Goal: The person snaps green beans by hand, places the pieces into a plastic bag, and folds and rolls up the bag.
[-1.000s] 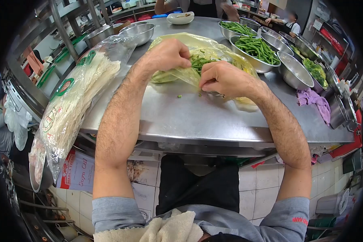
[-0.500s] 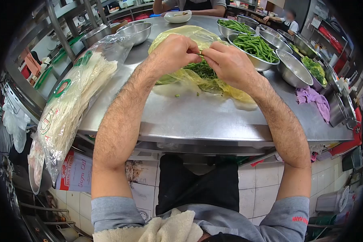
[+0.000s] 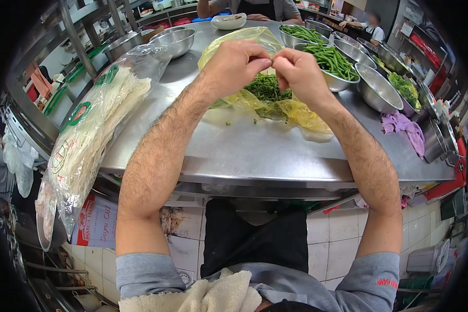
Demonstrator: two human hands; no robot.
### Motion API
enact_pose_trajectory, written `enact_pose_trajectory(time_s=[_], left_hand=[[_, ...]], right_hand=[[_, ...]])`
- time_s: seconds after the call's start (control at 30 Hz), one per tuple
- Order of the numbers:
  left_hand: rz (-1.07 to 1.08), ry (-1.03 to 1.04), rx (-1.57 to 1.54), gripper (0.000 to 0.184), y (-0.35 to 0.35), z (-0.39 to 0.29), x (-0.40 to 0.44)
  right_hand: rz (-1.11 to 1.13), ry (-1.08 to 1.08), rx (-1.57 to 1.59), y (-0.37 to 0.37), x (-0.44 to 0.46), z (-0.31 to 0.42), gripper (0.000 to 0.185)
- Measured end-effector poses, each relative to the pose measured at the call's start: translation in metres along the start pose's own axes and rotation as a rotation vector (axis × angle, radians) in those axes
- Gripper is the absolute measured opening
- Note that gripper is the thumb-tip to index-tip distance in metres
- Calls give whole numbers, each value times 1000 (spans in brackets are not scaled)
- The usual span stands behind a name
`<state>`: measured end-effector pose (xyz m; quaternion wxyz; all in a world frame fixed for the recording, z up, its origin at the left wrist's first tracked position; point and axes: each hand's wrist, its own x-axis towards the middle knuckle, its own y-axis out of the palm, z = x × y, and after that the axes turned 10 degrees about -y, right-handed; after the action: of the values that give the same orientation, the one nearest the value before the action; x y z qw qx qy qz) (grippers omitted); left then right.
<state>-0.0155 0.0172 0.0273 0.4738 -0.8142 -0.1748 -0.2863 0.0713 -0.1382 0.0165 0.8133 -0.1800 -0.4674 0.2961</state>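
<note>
A yellow plastic bag (image 3: 309, 120) lies spread on the steel table, with a heap of thin green trimmings (image 3: 267, 88) on it. Above the heap, my left hand (image 3: 240, 63) and my right hand (image 3: 299, 73) meet at the fingertips. Both are closed in a pinch; whatever they hold between them is too small and hidden to name. Part of the bag rises behind my hands. Two small green bits lie on the metal in front of the bag. Close to my right hand stands a steel bowl of green beans (image 3: 334, 63).
Clear-wrapped white noodles (image 3: 101, 119) lie at the left edge of the steel table (image 3: 254, 156). Several steel bowls, one empty (image 3: 378, 88), line the right side beside a purple cloth (image 3: 403, 130). A white dish (image 3: 228, 22) stands at the back before another person (image 3: 254, 8).
My hands have gone from low and apart at the bag's near edge to raised and touching above it. The bag's near edge has dropped, uncovering more trimmings. The other person's hand has lowered to the table.
</note>
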Motion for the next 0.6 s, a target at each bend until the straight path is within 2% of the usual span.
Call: enact_pose_trajectory(time_s=[0.07, 0.13, 0.17, 0.23, 0.3, 0.43, 0.53, 0.57, 0.6], left_hand=[[-46, -21, -61, 14, 0, 0, 0], [-148, -121, -192, 15, -1, 0, 2], [-146, -120, -194, 15, -1, 0, 3], [-162, -267, -337, 16, -3, 5, 6], [-177, -238, -393, 16, -4, 10, 8], [-211, -211, -506, 16, -4, 15, 10], [-196, -261, -446, 14, -5, 15, 9], [-196, -260, -446, 14, -6, 17, 8], [-234, -45, -179, 13, -8, 19, 7]], right_hand=[[-52, 221, 393, -1, 2, -7, 20], [-56, 249, 404, -1, 1, -9, 18], [-34, 222, 335, 0, -1, -10, 19], [-9, 197, 266, 3, -2, -7, 20], [75, 229, 384, 5, -2, -4, 23], [225, 193, 368, 0, -1, -3, 25], [250, 166, 269, -3, 0, -4, 24], [168, 47, 78, -1, -1, -8, 23], [86, -72, -112, -1, -1, -10, 22]])
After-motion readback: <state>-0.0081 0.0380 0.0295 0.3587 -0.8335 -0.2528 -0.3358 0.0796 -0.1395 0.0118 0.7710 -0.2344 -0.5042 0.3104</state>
